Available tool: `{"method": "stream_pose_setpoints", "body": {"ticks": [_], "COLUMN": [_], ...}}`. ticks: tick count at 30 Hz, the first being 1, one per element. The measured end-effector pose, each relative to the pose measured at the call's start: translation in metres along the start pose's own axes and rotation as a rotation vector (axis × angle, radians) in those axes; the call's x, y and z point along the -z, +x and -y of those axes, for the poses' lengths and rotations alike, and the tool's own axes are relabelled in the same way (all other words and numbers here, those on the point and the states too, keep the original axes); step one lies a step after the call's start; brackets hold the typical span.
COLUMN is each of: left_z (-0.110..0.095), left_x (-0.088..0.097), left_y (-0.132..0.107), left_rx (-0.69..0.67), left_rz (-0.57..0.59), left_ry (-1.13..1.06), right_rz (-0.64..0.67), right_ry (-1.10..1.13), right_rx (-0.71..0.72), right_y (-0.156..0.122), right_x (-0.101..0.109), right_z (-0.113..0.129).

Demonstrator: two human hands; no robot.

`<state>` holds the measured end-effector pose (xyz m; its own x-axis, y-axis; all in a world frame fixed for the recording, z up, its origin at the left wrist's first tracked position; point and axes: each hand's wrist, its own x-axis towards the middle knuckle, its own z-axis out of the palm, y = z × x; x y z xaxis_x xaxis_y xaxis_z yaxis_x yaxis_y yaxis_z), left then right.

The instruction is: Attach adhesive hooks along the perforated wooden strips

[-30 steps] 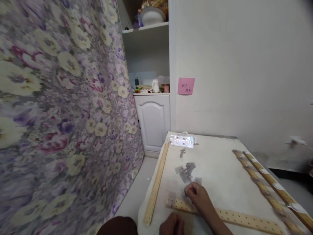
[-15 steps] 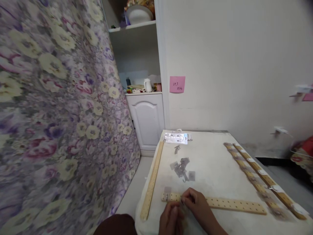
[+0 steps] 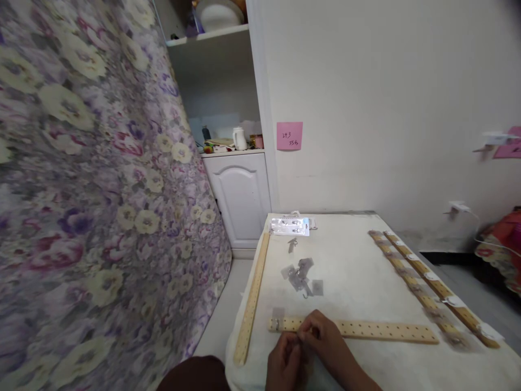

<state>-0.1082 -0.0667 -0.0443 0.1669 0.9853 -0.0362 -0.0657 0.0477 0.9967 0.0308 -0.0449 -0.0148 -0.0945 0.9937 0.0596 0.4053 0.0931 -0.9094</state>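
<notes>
My left hand [image 3: 285, 358] and my right hand [image 3: 324, 338] meet fingertip to fingertip at the near edge of a light wooden strip [image 3: 386, 329] with rows of small holes. The fingers of both are pinched around something too small to make out. The strip lies crosswise on the table, partly covered by my right hand. At its left end hangs a small clear plastic card [image 3: 278, 313] with a shiny metal piece. Beyond my hands lies a loose pile of similar clear cards [image 3: 300, 274], some with small hooks.
Another holed wooden strip [image 3: 253, 298] runs along the table's left edge. On the right, one strip [image 3: 407, 277] bears clear cards and another [image 3: 435, 277] bears white tags. Clear packaging [image 3: 290, 226] lies at the table's far end. A floral curtain [image 3: 109, 217] hangs left.
My view has shifted slightly to the right. My hands have come closer together, their fingertips now meeting at the strip's near edge.
</notes>
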Motion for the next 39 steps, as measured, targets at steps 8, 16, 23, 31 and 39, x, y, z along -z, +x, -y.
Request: {"method": "stream_pose_setpoints", "body": {"ticks": [8, 16, 23, 31, 39], "left_z": [0.021, 0.019, 0.017, 0.017, 0.016], "left_x": [-0.001, -0.008, -0.021, -0.027, -0.037], "left_y": [0.007, 0.002, -0.005, -0.003, 0.003], "left_rx": [0.057, 0.269, 0.398, 0.398, 0.426], "left_rz": [-0.016, -0.047, -0.182, -0.209, -0.289], "left_ry": [-0.125, -0.305, -0.449, -0.493, -0.502], "right_rz": [0.139, 0.184, -0.031, -0.032, -0.052], "right_ry": [-0.099, -0.13, -0.056, -0.018, -0.188], "right_rx": [0.151, 0.19, 0.088, -0.003, 0.074], "right_y": [-0.004, -0.006, -0.005, -0.007, 0.016], "right_x": [0.009, 0.014, 0.024, 0.02, 0.013], "right_z": [0.005, 0.004, -0.016, -0.036, -0.032]}}
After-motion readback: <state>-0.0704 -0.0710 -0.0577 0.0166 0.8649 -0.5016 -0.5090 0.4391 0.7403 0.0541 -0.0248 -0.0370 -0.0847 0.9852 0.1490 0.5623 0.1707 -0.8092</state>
